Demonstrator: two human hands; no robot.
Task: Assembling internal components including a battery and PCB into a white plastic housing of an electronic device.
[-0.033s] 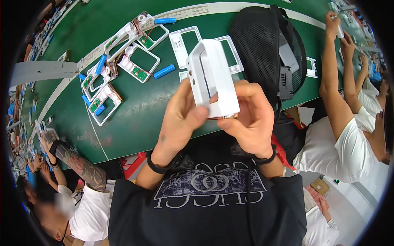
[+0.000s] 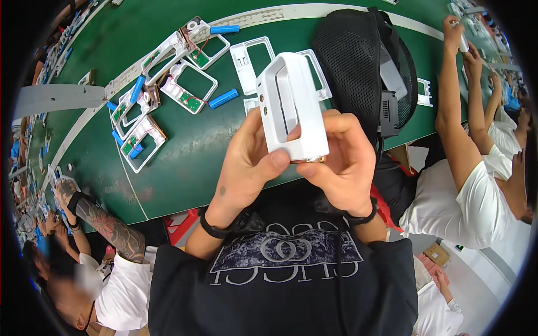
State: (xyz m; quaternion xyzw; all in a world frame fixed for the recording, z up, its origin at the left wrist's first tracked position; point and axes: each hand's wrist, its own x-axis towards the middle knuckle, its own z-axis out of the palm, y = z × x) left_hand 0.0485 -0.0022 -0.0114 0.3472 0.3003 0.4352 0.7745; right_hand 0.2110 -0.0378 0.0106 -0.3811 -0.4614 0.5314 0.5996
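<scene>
Both hands hold a white plastic frame-shaped housing point(image 2: 305, 109) upright over the near edge of the table. It has a long opening through its middle, small holes in its left side and a brown strip along its lower edge. My left hand point(image 2: 244, 162) grips its lower left side, with the thumb pressed on the near corner. My right hand point(image 2: 347, 151) holds the right side, thumb and index finger at the bottom corner. The far fingers of both hands are partly hidden. Behind the housing lie a white open frame point(image 2: 242, 67) and another white frame point(image 2: 324, 84).
Left on the green table point(image 2: 190, 151) lie several white frames with circuit boards point(image 2: 193, 103), red wires and blue cylindrical cells point(image 2: 224, 98). A black mesh bag point(image 2: 350, 61) stands at the right. Co-workers' arms point(image 2: 451, 95) reach in on both sides. A metal bar point(image 2: 61, 96) juts from the left.
The housing has turned slightly and shifted a little to the right in my hands. My left thumb has slid a little along its near corner.
</scene>
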